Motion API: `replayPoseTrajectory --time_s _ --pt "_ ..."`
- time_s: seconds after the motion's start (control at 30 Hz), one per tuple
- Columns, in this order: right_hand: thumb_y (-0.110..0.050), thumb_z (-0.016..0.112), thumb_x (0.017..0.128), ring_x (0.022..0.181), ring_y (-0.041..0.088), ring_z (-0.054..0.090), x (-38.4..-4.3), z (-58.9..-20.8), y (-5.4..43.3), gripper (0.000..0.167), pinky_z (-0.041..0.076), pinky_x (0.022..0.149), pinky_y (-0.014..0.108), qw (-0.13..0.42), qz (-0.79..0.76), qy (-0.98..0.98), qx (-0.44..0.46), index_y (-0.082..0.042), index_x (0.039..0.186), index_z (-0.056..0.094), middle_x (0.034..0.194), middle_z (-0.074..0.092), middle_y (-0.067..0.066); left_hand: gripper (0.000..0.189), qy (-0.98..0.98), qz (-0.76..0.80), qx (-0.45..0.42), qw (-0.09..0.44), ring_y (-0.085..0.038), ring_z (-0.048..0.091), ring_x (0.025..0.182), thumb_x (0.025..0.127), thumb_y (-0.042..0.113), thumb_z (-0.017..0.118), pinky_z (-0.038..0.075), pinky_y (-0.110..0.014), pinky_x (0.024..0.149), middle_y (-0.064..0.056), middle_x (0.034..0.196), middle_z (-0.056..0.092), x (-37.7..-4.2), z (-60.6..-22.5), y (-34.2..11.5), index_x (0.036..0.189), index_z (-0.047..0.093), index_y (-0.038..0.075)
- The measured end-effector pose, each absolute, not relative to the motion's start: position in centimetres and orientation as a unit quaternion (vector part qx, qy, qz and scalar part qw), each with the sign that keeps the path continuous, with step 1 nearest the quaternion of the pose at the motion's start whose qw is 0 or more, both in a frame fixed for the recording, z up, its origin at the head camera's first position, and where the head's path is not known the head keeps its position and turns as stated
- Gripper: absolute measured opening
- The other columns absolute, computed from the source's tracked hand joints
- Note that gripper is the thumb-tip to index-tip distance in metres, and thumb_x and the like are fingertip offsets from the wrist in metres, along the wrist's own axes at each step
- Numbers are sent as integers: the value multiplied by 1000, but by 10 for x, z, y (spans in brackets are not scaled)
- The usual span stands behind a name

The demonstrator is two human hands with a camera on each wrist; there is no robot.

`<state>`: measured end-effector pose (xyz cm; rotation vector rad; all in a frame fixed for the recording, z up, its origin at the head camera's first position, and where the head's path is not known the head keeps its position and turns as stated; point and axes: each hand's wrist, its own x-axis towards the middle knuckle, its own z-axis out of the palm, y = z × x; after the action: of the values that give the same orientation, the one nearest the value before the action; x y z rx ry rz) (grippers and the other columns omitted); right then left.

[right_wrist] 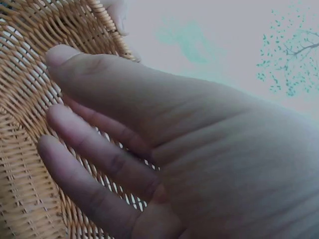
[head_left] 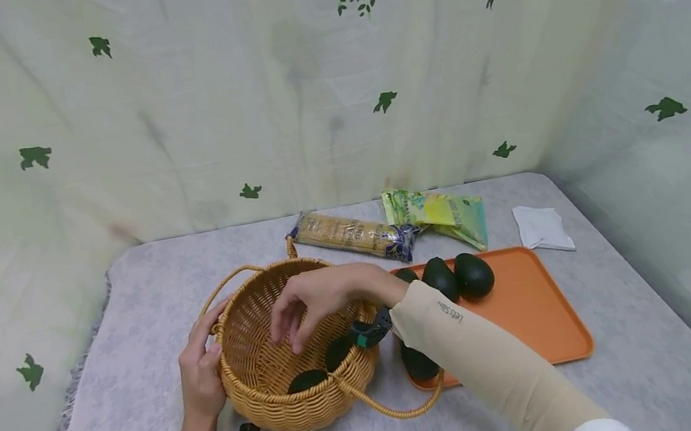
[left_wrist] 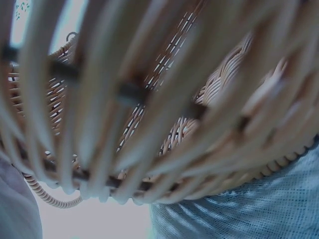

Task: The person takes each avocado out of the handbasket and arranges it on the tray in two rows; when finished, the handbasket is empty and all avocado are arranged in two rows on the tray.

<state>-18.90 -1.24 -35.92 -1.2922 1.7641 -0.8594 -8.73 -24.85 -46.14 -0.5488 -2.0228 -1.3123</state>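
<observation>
A round wicker basket (head_left: 262, 375) stands on the table, tilted a little, with two dark green avocados (head_left: 307, 380) low inside it. My left hand (head_left: 200, 378) holds the basket's left rim, thumb at the edge and fingers along the outer side. The weave fills most of the left wrist view. Over the basket's opening reaches my right hand (head_left: 315, 302), fingers loosely bent and pointing down, holding nothing. In the right wrist view its thumb and fingers (right_wrist: 84, 149) are spread apart in front of the woven wall.
Right of the basket lies an orange tray (head_left: 537, 313) with several avocados (head_left: 474, 275), partly hidden by my right forearm. Behind are a long packet of noodle-like sticks (head_left: 348, 234) and a green-yellow packet (head_left: 440, 212). A white tissue packet (head_left: 543, 227) lies at the far right. One basket handle (head_left: 404, 411) hangs toward the tray.
</observation>
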Motion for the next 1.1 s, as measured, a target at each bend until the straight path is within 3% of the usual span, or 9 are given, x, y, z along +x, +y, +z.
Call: replayPoseTrajectory --time_s 0.17,0.57,0.77,1.1 --pt "-11 78 91 103 7 70 -194 -356 -17 32 53 92 22 382 -315 701 -513 -5 121 74 118 75 9 54 -770 -501 -211 335 -10 57 121 95 4 32 37 -18 104 -13 139 64 -87 -462 -250 140 60 -4" --pt "-11 79 88 112 12 70 -198 -358 -20 42 55 91 25 492 -258 687 -469 -2 129 72 126 73 13 52 -769 -500 -219 332 -16 57 116 97 6 32 38 -19 103 -16 138 63 -88 -461 -249 141 59 -4" --pt "-9 78 90 121 16 67 -197 -359 -24 51 58 88 31 543 -255 675 -429 -5 139 65 133 71 6 52 -766 -502 -218 336 -15 58 117 97 6 32 39 -19 103 -14 139 64 -87 -462 -250 140 60 -5" --pt "-4 75 91 102 16 74 -196 -365 -29 40 59 84 34 601 -233 656 -393 -4 131 71 116 77 5 52 -761 -502 -229 340 -17 58 119 97 4 32 38 -20 104 -18 138 63 -88 -462 -250 139 59 -7"
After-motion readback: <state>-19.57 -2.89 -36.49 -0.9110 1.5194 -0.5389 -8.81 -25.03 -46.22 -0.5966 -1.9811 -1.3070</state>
